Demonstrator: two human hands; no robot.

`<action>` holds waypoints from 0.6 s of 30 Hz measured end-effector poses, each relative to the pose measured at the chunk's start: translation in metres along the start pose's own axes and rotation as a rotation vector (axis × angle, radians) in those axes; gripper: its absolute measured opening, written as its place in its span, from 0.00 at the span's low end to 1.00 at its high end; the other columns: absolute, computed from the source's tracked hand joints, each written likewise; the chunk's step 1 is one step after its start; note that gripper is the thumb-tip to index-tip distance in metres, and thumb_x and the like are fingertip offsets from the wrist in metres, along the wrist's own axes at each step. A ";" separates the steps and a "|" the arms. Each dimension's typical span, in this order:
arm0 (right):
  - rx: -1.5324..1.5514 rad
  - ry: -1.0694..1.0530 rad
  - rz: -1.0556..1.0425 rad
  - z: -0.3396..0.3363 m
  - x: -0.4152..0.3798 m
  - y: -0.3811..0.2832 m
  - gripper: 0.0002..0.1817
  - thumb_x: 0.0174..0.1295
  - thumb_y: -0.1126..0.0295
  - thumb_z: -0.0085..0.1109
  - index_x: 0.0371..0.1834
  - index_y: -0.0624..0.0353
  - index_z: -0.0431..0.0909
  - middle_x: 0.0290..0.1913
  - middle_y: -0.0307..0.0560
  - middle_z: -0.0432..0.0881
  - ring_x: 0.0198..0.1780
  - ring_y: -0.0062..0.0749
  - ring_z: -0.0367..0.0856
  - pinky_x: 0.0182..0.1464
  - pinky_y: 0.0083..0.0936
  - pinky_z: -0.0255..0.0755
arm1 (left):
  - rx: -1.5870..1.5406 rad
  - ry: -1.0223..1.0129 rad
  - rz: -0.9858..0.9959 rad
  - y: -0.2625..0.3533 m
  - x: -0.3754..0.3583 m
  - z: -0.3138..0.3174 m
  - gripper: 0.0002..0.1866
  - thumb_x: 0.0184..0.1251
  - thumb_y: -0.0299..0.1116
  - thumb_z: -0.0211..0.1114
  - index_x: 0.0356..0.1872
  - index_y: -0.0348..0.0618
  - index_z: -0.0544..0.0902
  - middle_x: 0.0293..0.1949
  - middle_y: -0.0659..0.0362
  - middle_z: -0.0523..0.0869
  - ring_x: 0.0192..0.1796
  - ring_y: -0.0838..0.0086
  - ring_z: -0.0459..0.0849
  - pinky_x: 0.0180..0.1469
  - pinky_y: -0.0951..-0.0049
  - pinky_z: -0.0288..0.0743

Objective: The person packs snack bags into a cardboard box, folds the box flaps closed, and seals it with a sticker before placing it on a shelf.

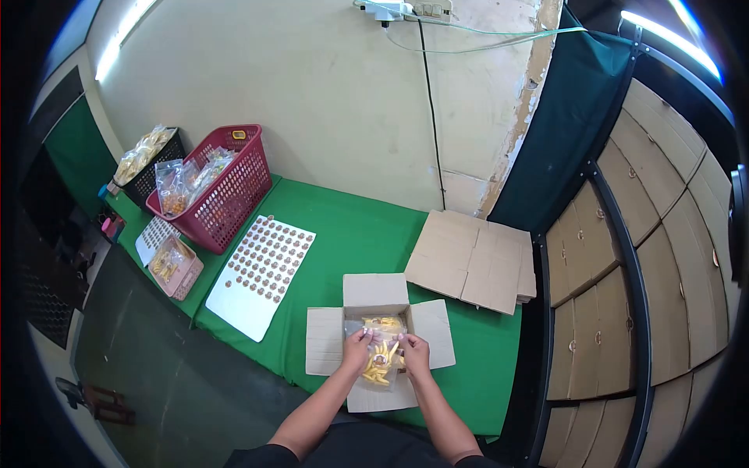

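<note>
My left hand [357,349] and my right hand [415,353] pinch the two sides of a clear plastic bag [380,366] of yellow, finger-shaped snack pieces. A small round sticker shows on the bag's front. The bag is held over an open cardboard box [377,290], whose flaps are spread outward. Inside the box, behind the held bag, more yellow pieces in clear plastic [384,322] are visible. The box's bottom is hidden by the bag and my hands.
On the green-covered table [343,210] lie a sheet of round stickers [253,308] and stacked flat cardboard [441,257]. A maroon basket [226,204], a black basket [143,186] and a small pink basket [185,278] hold bagged goods. Shelves of cardboard boxes [597,327] stand right.
</note>
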State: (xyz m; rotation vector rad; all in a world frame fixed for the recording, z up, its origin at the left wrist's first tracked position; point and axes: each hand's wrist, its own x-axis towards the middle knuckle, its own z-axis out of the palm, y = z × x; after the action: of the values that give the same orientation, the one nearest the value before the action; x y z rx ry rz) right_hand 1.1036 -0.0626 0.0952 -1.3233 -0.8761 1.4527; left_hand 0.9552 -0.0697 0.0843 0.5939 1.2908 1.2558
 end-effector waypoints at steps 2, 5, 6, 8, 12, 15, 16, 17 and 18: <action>0.101 -0.036 0.074 -0.004 -0.002 -0.009 0.09 0.63 0.70 0.58 0.34 0.65 0.81 0.28 0.39 0.82 0.26 0.16 0.75 0.30 0.16 0.71 | -0.007 -0.014 0.006 0.005 -0.004 0.003 0.10 0.71 0.33 0.54 0.35 0.37 0.80 0.29 0.62 0.83 0.32 0.81 0.76 0.39 0.79 0.70; -0.032 -0.001 -0.020 -0.012 0.006 0.004 0.09 0.63 0.69 0.58 0.31 0.65 0.80 0.25 0.36 0.81 0.23 0.15 0.72 0.26 0.16 0.67 | 0.076 -0.009 0.005 0.003 -0.007 0.004 0.11 0.71 0.34 0.54 0.36 0.37 0.81 0.29 0.62 0.83 0.31 0.81 0.75 0.37 0.80 0.69; -0.026 0.001 -0.028 -0.014 0.009 0.013 0.09 0.63 0.69 0.58 0.31 0.65 0.80 0.25 0.36 0.81 0.23 0.15 0.72 0.26 0.16 0.67 | 0.101 -0.003 0.005 -0.001 -0.007 0.003 0.12 0.71 0.35 0.53 0.37 0.37 0.81 0.31 0.61 0.84 0.33 0.81 0.76 0.38 0.79 0.70; -0.237 0.077 -0.135 -0.017 0.016 0.030 0.10 0.60 0.66 0.60 0.33 0.64 0.79 0.30 0.39 0.81 0.27 0.23 0.74 0.29 0.22 0.68 | 0.127 -0.003 0.013 -0.003 -0.011 0.005 0.13 0.72 0.35 0.52 0.38 0.37 0.82 0.32 0.60 0.85 0.34 0.81 0.77 0.40 0.77 0.70; -0.631 0.137 -0.551 -0.002 -0.023 -0.020 0.20 0.53 0.64 0.64 0.46 0.62 0.74 0.44 0.55 0.76 0.52 0.46 0.71 0.50 0.38 0.67 | 0.217 0.086 0.144 -0.007 -0.019 0.007 0.12 0.70 0.34 0.55 0.39 0.37 0.83 0.32 0.62 0.85 0.31 0.83 0.75 0.34 0.81 0.68; -0.548 0.014 -0.617 0.015 -0.032 -0.023 0.19 0.55 0.63 0.65 0.45 0.63 0.74 0.42 0.52 0.76 0.44 0.39 0.77 0.45 0.30 0.71 | 0.227 -0.003 0.263 -0.006 -0.023 0.014 0.13 0.70 0.35 0.55 0.42 0.36 0.83 0.37 0.59 0.86 0.35 0.82 0.78 0.35 0.81 0.70; -0.382 0.012 -0.464 0.017 -0.033 -0.026 0.14 0.59 0.65 0.61 0.42 0.64 0.75 0.41 0.48 0.79 0.42 0.33 0.80 0.46 0.25 0.73 | 0.207 -0.052 0.244 0.002 -0.029 0.016 0.13 0.70 0.35 0.55 0.43 0.37 0.83 0.39 0.58 0.86 0.36 0.81 0.79 0.36 0.80 0.71; -0.381 0.014 -0.468 0.012 -0.028 -0.024 0.14 0.59 0.65 0.61 0.42 0.64 0.75 0.41 0.48 0.79 0.42 0.33 0.80 0.46 0.25 0.73 | 0.187 -0.100 0.226 0.012 -0.033 0.018 0.13 0.71 0.35 0.54 0.44 0.37 0.83 0.41 0.57 0.85 0.38 0.80 0.80 0.37 0.79 0.72; -0.281 -0.036 -0.357 0.003 -0.019 -0.021 0.12 0.61 0.67 0.58 0.41 0.64 0.76 0.39 0.46 0.81 0.40 0.29 0.80 0.44 0.23 0.73 | 0.105 -0.169 0.165 0.020 -0.032 0.015 0.12 0.68 0.36 0.58 0.44 0.38 0.82 0.40 0.56 0.85 0.38 0.78 0.80 0.39 0.76 0.73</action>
State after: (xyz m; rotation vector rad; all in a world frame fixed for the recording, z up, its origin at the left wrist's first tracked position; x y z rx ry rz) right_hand 1.1031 -0.0748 0.1211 -1.2631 -1.3046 1.1057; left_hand 0.9681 -0.0883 0.1176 0.8786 1.1899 1.2480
